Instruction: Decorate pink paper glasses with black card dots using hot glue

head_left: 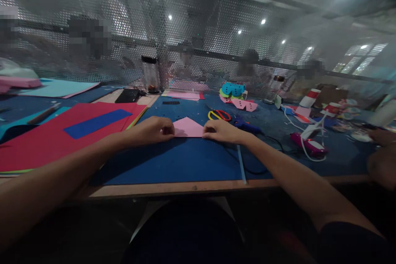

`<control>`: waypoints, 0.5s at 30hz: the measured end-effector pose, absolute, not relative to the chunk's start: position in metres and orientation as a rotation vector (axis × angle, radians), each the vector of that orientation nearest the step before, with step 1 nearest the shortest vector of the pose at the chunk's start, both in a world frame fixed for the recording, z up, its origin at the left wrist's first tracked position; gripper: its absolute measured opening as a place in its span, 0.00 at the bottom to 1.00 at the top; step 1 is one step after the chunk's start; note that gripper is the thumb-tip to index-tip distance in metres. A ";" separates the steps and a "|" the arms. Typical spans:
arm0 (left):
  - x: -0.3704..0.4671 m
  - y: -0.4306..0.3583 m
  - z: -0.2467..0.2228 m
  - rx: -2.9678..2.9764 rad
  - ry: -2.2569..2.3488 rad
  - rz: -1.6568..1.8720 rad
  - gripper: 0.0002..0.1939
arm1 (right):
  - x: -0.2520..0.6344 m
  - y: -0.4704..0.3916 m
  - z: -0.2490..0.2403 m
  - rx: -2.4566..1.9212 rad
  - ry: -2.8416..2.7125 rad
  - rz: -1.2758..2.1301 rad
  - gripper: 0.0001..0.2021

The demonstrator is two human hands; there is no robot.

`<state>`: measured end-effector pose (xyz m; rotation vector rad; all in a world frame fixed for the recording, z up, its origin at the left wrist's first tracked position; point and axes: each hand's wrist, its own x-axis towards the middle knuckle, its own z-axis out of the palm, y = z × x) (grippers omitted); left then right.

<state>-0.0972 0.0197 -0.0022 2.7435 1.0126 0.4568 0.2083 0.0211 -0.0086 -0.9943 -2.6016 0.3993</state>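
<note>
A pink paper [187, 128] with a pointed top and a straight near edge lies on the blue mat [173, 165] in front of me. My left hand [157, 128] is closed on its left corner, with thumb and fingers pressed together. At the right corner my right hand [218, 130] pinches the paper in the same way. Scissors with red and yellow handles [219, 115] lie just behind my right hand. Beside them is a blue tool [246, 125] with a dark cord.
Red sheets [46, 132] with a blue strip [98, 123] lie at left, near a black phone [127, 95]. A glass jar [150, 75], cut paper shapes [233, 89] and a magenta device [309, 145] stand farther off. Another person's hand [382, 136] is at far right.
</note>
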 end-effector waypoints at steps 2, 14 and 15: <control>-0.099 0.022 -0.003 2.692 1.099 0.449 0.14 | 0.209 0.021 -0.009 -1.027 -2.598 0.383 0.06; -0.103 0.030 0.001 2.456 1.329 0.338 0.17 | 0.210 0.026 -0.010 -1.286 -2.571 0.294 0.13; -0.103 0.030 0.001 2.455 1.334 0.334 0.17 | 0.210 0.026 -0.011 -1.306 -2.561 0.291 0.14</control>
